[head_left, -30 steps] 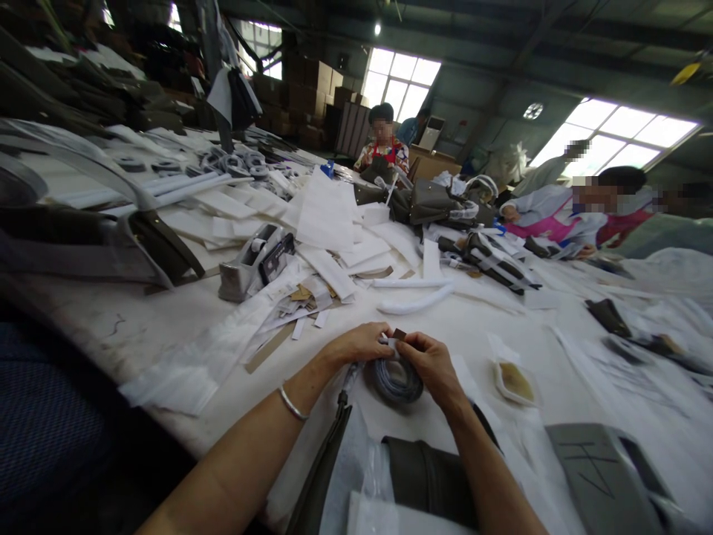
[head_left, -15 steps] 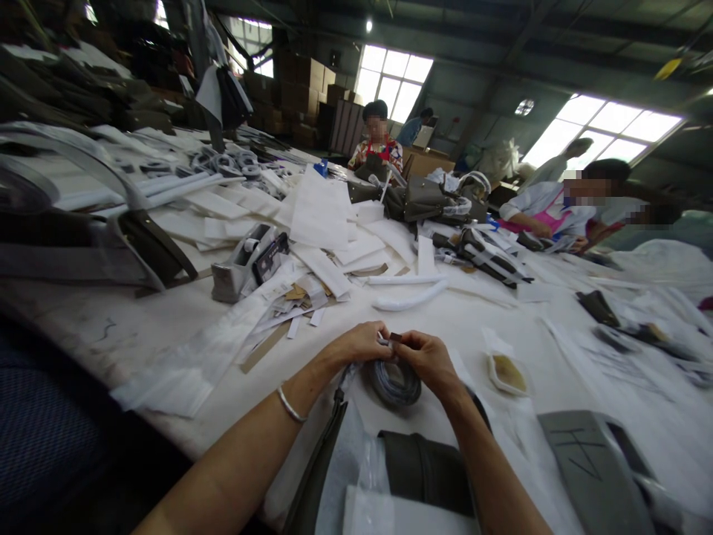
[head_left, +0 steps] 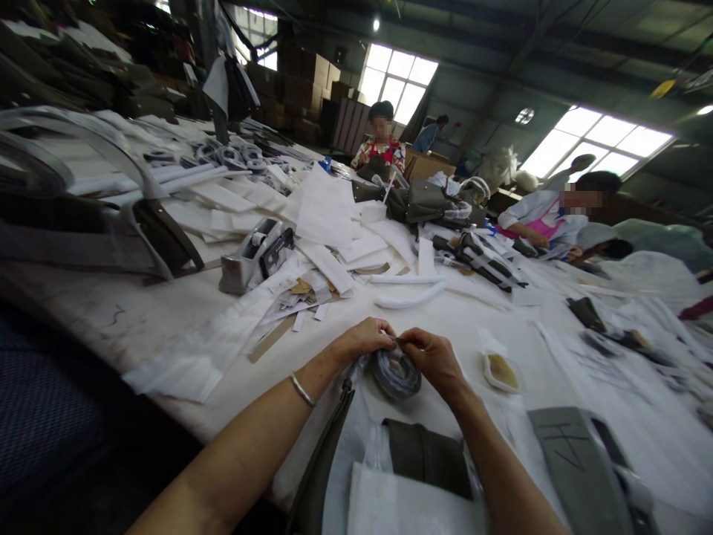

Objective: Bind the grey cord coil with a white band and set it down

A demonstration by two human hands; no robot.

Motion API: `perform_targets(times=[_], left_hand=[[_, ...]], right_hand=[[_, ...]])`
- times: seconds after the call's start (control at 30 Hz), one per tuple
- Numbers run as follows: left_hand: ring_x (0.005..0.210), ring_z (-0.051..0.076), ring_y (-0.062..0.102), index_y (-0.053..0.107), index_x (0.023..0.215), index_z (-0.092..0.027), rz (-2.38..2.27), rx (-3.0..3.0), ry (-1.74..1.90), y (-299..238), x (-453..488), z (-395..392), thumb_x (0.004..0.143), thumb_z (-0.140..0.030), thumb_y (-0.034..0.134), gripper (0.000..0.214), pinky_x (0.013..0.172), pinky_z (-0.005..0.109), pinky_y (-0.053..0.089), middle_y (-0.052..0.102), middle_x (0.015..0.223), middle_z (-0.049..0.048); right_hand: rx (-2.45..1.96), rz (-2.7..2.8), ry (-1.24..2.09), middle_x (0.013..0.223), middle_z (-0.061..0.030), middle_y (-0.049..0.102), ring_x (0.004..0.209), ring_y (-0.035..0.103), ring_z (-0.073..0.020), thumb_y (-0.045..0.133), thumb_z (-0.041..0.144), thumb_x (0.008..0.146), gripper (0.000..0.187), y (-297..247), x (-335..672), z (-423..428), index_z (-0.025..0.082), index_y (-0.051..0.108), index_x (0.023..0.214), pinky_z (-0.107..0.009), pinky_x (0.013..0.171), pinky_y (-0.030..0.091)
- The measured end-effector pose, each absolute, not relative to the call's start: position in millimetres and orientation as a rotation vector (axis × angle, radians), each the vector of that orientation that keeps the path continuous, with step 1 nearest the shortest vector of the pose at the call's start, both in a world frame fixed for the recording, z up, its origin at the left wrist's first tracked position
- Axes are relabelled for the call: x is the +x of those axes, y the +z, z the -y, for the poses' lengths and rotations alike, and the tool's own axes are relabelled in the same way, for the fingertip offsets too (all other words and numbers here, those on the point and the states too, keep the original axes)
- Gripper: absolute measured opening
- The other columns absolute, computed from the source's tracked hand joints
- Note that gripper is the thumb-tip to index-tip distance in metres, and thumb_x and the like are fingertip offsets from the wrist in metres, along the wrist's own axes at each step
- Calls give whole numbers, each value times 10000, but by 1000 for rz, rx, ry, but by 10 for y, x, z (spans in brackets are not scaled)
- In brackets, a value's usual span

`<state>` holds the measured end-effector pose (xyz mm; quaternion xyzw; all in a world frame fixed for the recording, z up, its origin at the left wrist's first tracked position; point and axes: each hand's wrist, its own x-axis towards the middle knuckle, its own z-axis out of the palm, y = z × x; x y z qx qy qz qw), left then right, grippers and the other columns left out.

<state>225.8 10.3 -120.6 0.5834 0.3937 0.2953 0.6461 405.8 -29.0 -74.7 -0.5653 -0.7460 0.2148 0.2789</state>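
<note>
Here, has a plastic-wrapped bag [head_left: 64,219] at left, then a boxy metallic object [head_left: 237,273] beside paper scraps [head_left: 309,295]. Pinches with the left hand [head_left: 368,339], thumb and fingers together on the far edge of a grey coil [head_left: 399,386], near the middle of the table [head_left: 331,336]. Clamps that edge with the right hand [head_left: 437,362]. Has a white tray [head_left: 503,385] and a black-marked grey block [head_left: 582,468] to the right.

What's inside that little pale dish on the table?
The dish, to the right of the right hand, holds something yellowish-brown; I can't tell what it is. Whatever lies beneath it, including that part of the dish's bottom, is covered.
</note>
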Motion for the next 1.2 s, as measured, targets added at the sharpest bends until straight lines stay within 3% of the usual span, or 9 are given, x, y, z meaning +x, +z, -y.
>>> perform_targets(times=[0.1, 0.23, 0.33, 0.53, 0.67, 0.9, 1.0, 1.2], left_hand=[[497, 78, 458, 662, 823, -143, -865, 1242, 702, -1200, 2266, -94, 608, -186, 661, 220, 490, 189, 328, 546, 546, -65], [536, 94, 528, 653, 818, -136, -849, 1141, 741, -1184, 2260, -89, 623, -183, 656, 201, 537, 195, 403, 600, 583, -42], [572, 109, 573, 653, 829, -130, -812, 1106, 722, -1169, 2231, -94, 602, -193, 694, 239, 576, 212, 449, 637, 632, -24], [667, 132, 635, 671, 899, -124, -698, 1147, 635, -1082, 2144, -73, 587, -237, 745, 339, 674, 242, 494, 685, 716, 10], [613, 111, 596, 677, 869, -131, -734, 1207, 655, -1076, 2184, -50, 534, -169, 754, 346, 603, 207, 454, 656, 661, -21], [518, 98, 543, 634, 879, -134, -857, 1207, 755, -1102, 2220, -93, 561, -192, 698, 329, 501, 189, 379, 584, 587, -50], [504, 101, 548, 609, 877, -141, -849, 1184, 781, -1103, 2215, -116, 564, -236, 719, 345, 490, 190, 380, 581, 582, -49], [481, 91, 547, 604, 880, -144, -814, 1138, 811, -1087, 2247, -127, 550, -239, 748, 373, 478, 181, 394, 614, 598, -43]], right_hand=[[-1424, 2145, 526, 813, -19, 755, 751, 693, -216, 581, 260, 784, 189, -700, 4089, 315, 253, 760, 845, -323, 735, 530], [-1371, 2311, 457, 1092, -43, 739, 964, 700, -230, 523, 232, 859, 295, -665, 4105, 390, 276, 748, 1045, -370, 893, 544], [-1360, 2386, 386, 1190, -55, 705, 1057, 676, -230, 500, 188, 881, 356, -653, 4117, 476, 276, 712, 1152, -388, 965, 525], [-1376, 2510, 169, 1290, -53, 651, 1172, 620, -222, 401, -30, 758, 656, -736, 4235, 617, 288, 629, 1285, -412, 1021, 489], [-1422, 2504, 143, 1299, -71, 643, 1183, 612, -219, 376, -34, 753, 670, -810, 4250, 635, 267, 619, 1300, -414, 1032, 481], [-1494, 2343, -27, 1245, -71, 672, 1131, 627, -253, 458, 120, 854, 423, -571, 4459, 893, 262, 686, 1181, -487, 1036, 456], [-1607, 2144, -98, 1148, -62, 714, 1082, 648, -241, 454, 223, 894, 331, -374, 4899, 1197, 253, 712, 1099, -450, 1006, 479], [-2176, 1471, -104, 1059, -81, 744, 1008, 682, -283, 494, 459, 776, 411, -190, 5890, 1941, 221, 729, 1015, -414, 911, 521]])
